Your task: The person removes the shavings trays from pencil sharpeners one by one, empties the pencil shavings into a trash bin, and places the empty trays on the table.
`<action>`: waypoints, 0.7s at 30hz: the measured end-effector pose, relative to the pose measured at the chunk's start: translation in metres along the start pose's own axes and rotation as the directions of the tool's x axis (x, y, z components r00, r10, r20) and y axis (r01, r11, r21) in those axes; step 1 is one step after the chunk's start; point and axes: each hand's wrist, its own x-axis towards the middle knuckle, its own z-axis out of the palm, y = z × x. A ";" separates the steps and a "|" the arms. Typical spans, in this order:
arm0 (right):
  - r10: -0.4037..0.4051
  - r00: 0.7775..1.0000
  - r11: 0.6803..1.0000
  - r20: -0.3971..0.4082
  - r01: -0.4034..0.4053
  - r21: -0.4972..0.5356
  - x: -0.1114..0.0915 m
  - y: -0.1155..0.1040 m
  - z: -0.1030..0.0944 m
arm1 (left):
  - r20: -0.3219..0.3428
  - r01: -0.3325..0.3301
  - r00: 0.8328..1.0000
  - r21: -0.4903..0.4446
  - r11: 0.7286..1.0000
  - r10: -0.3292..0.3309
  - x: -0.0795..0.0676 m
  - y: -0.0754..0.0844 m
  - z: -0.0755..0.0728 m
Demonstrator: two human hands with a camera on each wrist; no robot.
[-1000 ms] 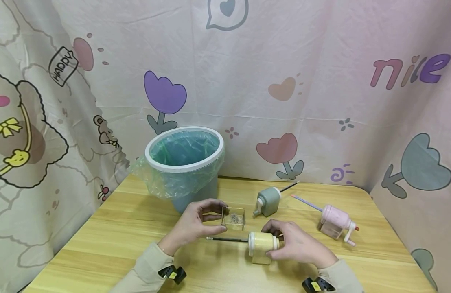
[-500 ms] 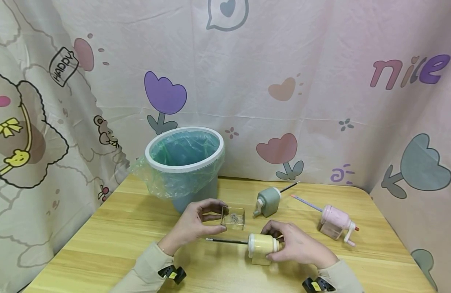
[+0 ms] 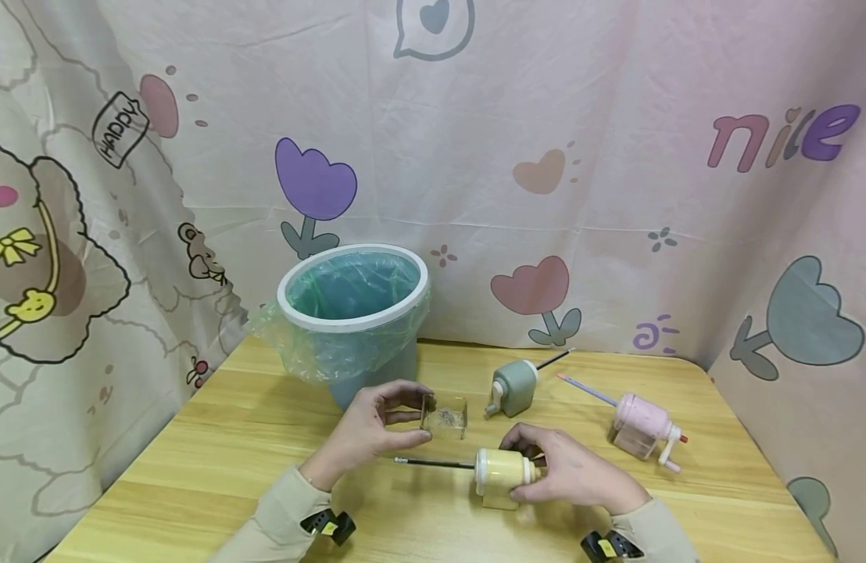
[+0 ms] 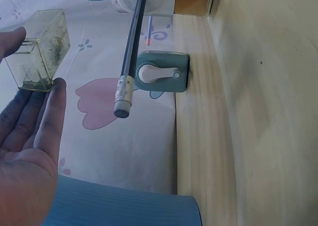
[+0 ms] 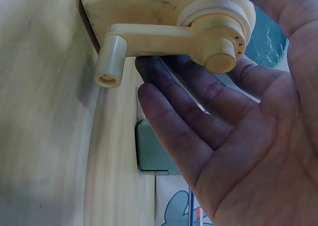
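Note:
My left hand (image 3: 366, 426) pinches a small clear shavings drawer (image 3: 445, 417) between thumb and fingers, held up off the table; dark grey shavings lie inside it. Just in front of it, my right hand (image 3: 563, 473) grips the crank end of a yellow pencil sharpener (image 3: 499, 469). A dark pencil (image 3: 436, 464) sticks out of the sharpener toward the left, below the drawer in the head view. In the right wrist view the crank handle (image 5: 110, 62) hangs beside the fingers. The pencil's eraser end (image 4: 123, 99) shows in the left wrist view.
Behind the left hand stands a blue bin (image 3: 405, 356) with a white rim and a green plastic liner. A grey-green sharpener (image 3: 515, 389) with a dark pencil stands behind the yellow one. A pink sharpener (image 3: 644, 422) with a purple pencil is to the right on the wooden table (image 3: 194, 469).

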 end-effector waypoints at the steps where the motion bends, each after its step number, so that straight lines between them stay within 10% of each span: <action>1: 0.001 1.000 1.000 0.002 -0.001 -0.001 0.000 0.000 0.000 | -0.005 -0.005 1.000 0.007 1.000 0.005 0.000 0.000 -0.001; 21: 0.003 0.997 0.998 -0.079 -0.007 -0.056 0.011 -0.013 -0.016 | -0.123 0.020 0.992 0.127 0.992 -0.004 -0.011 0.032 -0.037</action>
